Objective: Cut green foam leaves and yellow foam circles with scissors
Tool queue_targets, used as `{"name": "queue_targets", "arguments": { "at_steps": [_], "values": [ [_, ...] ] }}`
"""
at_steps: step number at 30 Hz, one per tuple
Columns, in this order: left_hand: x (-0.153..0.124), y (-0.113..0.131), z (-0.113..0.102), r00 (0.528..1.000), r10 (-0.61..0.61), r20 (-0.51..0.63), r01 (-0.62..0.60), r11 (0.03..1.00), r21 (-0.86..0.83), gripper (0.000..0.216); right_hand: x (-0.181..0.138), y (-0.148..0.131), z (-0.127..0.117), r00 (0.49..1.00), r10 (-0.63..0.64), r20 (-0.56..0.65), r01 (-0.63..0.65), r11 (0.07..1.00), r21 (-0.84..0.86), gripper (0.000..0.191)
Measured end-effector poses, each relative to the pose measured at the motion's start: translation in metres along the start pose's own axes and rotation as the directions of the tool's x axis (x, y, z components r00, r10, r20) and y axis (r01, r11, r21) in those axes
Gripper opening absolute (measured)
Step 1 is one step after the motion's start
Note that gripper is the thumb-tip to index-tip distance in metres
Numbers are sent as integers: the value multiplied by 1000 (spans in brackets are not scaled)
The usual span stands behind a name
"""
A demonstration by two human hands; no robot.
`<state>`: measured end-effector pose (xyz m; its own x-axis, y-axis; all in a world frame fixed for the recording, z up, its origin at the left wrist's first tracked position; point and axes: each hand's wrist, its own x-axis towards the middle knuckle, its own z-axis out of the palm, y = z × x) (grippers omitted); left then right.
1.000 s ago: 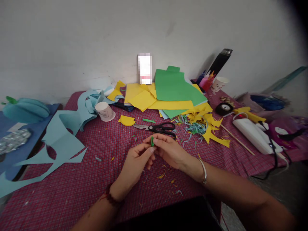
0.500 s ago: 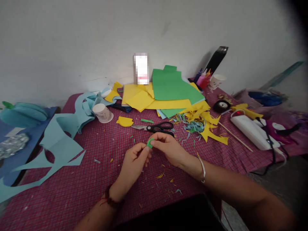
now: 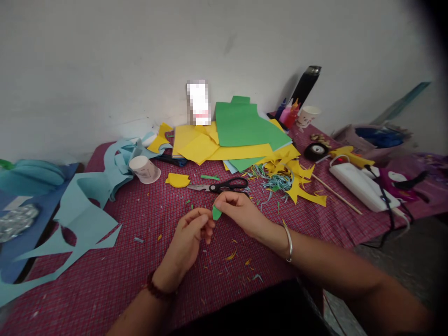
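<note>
The right hand (image 3: 241,213) pinches a small green paper scrap (image 3: 216,213) between thumb and forefinger, just below the centre of the frame, so that the scrap hangs point-down a little above the red checked cloth of the bench (image 3: 105,261). The left hand (image 3: 189,235) sits just beside it to the lower left. Its fingers are curled in with the thumb against them, and nothing shows in its grip. Whether a fingertip touches the scrap is hard to tell.

A piece this small probably handles best with a light pinch at one edge only, leaving most of the green free. The left fingertips would do best working close in, since a hard squeeze would likely crease it.

Black-handled scissors (image 3: 224,185) lie on the cloth just above the hands, blades to the left. Farther up lie a large green paper sheet (image 3: 245,123) and yellow paper sheets (image 3: 199,145). A tipped white paper cup (image 3: 144,169) lies at centre left, with light-blue paper offcuts (image 3: 87,210) beyond it.
</note>
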<state>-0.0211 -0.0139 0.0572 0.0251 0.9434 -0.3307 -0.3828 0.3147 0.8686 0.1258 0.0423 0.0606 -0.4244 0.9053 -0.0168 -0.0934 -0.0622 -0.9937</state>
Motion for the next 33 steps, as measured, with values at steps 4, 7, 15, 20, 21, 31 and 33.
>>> {"name": "queue_targets", "arguments": {
  "at_steps": [4, 7, 15, 20, 21, 31, 33],
  "values": [
    [1, -5, 3, 999, 20, -30, -16, 990, 140, 14, -1, 0, 1, 1000, -21, -8, 21, 999, -37, 20],
    [1, -4, 4, 998, 27, -50, -21, 992, 120, 16, 1, 2, -3, 999, 43, -31, -38, 990, 138, 34],
    [1, -1, -1, 995, 88, -51, -78, 983, 165, 17, 7, 1, -12, 996, 73, 48, -81, 980, 184, 35],
    [2, -6, -1, 989, 146, -10, -138, 950, 280, 13, 3, -5, -6, 989, -7, 149, 26, 992, -125, 5],
    [1, -6, -1, 987, 160, -15, -151, 952, 268, 12, 3, -4, -5, 988, -9, 151, 31, 989, -147, 4],
    [-3, 1, 1, 967, 252, -25, -248, 962, 116, 8, 0, 0, -2, 979, 95, 181, -85, 995, -61, 6],
    [-4, 3, 1, 962, 272, 4, -271, 960, 76, 14, -1, -1, -3, 969, 155, 193, -167, 985, 44, 9]
  ]
}}
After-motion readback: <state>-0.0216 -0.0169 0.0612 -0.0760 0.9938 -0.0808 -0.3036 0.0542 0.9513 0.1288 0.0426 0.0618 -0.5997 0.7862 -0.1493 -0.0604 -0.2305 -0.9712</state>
